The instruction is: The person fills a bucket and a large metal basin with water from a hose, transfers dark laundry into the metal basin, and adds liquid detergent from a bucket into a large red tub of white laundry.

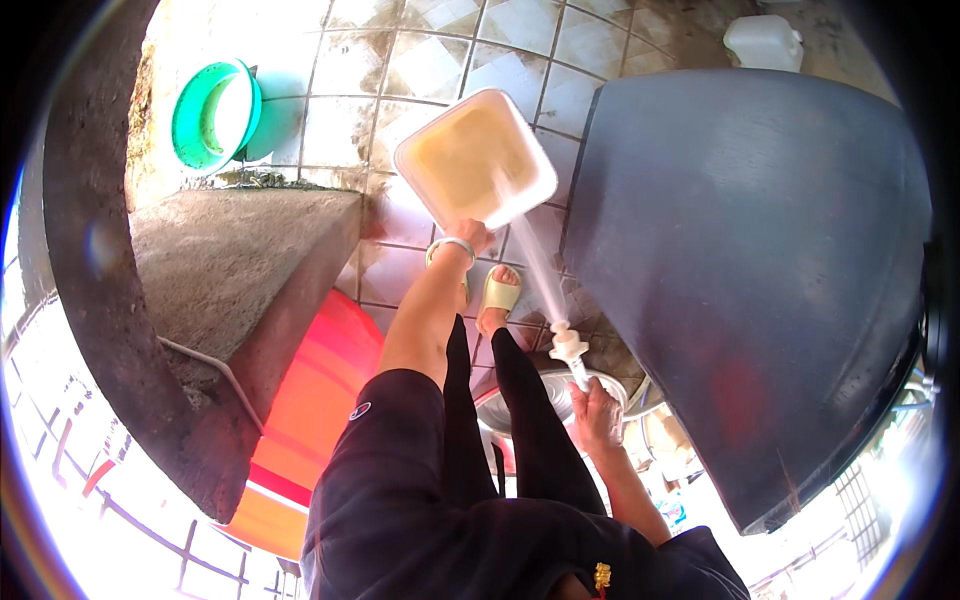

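My left hand (471, 234), with a bangle at its wrist, grips the near edge of a pale square plastic basin (474, 159) held tilted above the tiled floor. My right hand (598, 412) is closed around a hose spray nozzle (570, 349) with a whitish head. From the nozzle a jet of water (541, 268) shoots into the basin's interior, near its lower right corner. Glare blurs the inside of the basin, so its contents cannot be told apart clearly.
A green round basin (250, 112) lies at the upper left beside a rough concrete ledge (240, 255). A large dark panel (750, 225) fills the right side. Behind it stands a white plastic jug (763, 43). A round metal lid or pan (611, 386) is near my legs, and red material (322, 375) is at left.
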`<action>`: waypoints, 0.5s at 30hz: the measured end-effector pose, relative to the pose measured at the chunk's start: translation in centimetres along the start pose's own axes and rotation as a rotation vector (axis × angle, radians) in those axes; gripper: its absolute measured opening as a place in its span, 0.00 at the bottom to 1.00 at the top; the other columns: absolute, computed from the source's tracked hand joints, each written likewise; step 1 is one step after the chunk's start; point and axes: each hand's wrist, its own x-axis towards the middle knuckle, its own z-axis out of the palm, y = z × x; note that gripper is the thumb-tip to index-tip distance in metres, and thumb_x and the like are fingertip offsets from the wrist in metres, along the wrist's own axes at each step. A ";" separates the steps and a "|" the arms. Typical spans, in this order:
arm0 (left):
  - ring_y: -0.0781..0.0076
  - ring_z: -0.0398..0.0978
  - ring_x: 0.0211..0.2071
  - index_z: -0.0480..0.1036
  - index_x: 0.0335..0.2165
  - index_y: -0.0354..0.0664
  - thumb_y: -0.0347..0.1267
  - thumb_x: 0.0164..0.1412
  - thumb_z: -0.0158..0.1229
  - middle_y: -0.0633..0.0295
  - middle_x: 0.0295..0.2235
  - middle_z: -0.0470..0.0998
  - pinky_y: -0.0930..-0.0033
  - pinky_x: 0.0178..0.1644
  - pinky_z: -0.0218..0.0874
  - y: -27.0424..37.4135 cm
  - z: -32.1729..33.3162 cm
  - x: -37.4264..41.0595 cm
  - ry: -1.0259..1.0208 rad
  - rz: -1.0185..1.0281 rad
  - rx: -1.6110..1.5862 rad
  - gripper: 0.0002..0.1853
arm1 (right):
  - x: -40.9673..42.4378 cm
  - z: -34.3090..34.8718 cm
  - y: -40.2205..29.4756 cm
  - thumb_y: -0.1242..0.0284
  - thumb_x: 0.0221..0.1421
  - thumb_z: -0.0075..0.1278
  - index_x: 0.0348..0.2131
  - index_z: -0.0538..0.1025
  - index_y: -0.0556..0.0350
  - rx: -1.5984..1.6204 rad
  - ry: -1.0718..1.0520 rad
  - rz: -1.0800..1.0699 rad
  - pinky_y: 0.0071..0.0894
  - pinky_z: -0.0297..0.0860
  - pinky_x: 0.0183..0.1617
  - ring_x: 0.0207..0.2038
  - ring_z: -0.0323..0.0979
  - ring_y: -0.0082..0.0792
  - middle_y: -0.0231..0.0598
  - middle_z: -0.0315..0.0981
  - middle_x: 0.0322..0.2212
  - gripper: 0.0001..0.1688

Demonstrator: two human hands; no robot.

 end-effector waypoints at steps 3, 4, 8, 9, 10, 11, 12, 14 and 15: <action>0.52 0.72 0.33 0.74 0.29 0.36 0.40 0.51 0.48 0.47 0.29 0.74 0.59 0.39 0.62 0.9 0.4 -0.1 0.126 -0.051 -0.030 0.17 | -0.5 -0.9 -0.4 0.57 0.54 0.40 0.27 0.66 0.60 0.005 -0.013 -0.023 0.46 0.63 0.24 0.19 0.68 0.53 0.49 0.66 0.13 0.21; 0.53 0.72 0.34 0.73 0.30 0.38 0.39 0.51 0.48 0.48 0.31 0.74 0.59 0.40 0.62 1.1 0.4 0.3 0.164 -0.150 -0.141 0.16 | -0.5 -1.0 -0.2 0.57 0.54 0.40 0.27 0.66 0.60 0.027 0.009 -0.047 0.46 0.63 0.23 0.19 0.68 0.52 0.49 0.66 0.13 0.21; 0.53 0.71 0.38 0.72 0.30 0.38 0.40 0.49 0.49 0.47 0.34 0.73 0.61 0.41 0.62 -0.1 1.2 4.0 0.319 -0.290 -0.546 0.16 | -0.2 -2.0 -0.4 0.58 0.54 0.41 0.27 0.66 0.60 0.082 -0.005 -0.101 0.45 0.63 0.22 0.19 0.68 0.51 0.49 0.66 0.13 0.21; 0.53 0.70 0.39 0.72 0.30 0.38 0.41 0.49 0.49 0.47 0.34 0.73 0.62 0.41 0.62 -1.1 1.5 4.9 0.378 -0.295 -0.664 0.17 | 0.0 -2.2 -0.7 0.58 0.54 0.41 0.27 0.65 0.61 0.088 -0.033 -0.113 0.45 0.63 0.22 0.19 0.68 0.52 0.49 0.66 0.13 0.21; 0.54 0.70 0.39 0.71 0.32 0.39 0.41 0.48 0.50 0.48 0.35 0.73 0.60 0.43 0.60 -2.0 1.3 5.6 0.363 -0.219 -0.578 0.17 | 0.1 -2.1 -0.6 0.58 0.54 0.41 0.28 0.65 0.61 0.095 -0.138 -0.071 0.45 0.63 0.22 0.19 0.68 0.52 0.49 0.66 0.13 0.21; 0.54 0.70 0.40 0.71 0.33 0.40 0.42 0.48 0.51 0.49 0.35 0.73 0.59 0.46 0.58 -3.2 1.0 6.1 0.349 -0.147 -0.493 0.18 | 0.1 -1.8 -0.4 0.58 0.54 0.41 0.28 0.65 0.61 0.114 -0.116 -0.070 0.45 0.63 0.22 0.19 0.68 0.52 0.49 0.66 0.13 0.21; 0.54 0.69 0.41 0.70 0.35 0.40 0.42 0.47 0.52 0.49 0.35 0.73 0.57 0.48 0.56 -3.8 0.8 6.3 0.330 -0.067 -0.407 0.19 | 0.1 -1.4 -0.1 0.58 0.54 0.41 0.27 0.65 0.61 0.135 -0.088 -0.059 0.45 0.63 0.22 0.19 0.68 0.52 0.49 0.66 0.13 0.21; 0.56 0.69 0.42 0.68 0.38 0.42 0.42 0.45 0.55 0.52 0.36 0.73 0.52 0.53 0.48 -1.8 -2.8 4.5 0.186 0.006 -0.188 0.21 | 0.0 -0.8 0.7 0.58 0.54 0.42 0.27 0.65 0.61 0.160 -0.053 -0.020 0.45 0.63 0.21 0.18 0.68 0.51 0.49 0.66 0.12 0.21; 0.56 0.68 0.43 0.67 0.40 0.43 0.42 0.44 0.57 0.54 0.36 0.73 0.49 0.55 0.44 -1.4 -4.4 3.4 0.121 0.033 -0.073 0.23 | -0.2 -1.0 0.8 0.58 0.54 0.42 0.27 0.65 0.61 0.166 -0.064 -0.022 0.44 0.63 0.21 0.18 0.68 0.51 0.49 0.66 0.12 0.21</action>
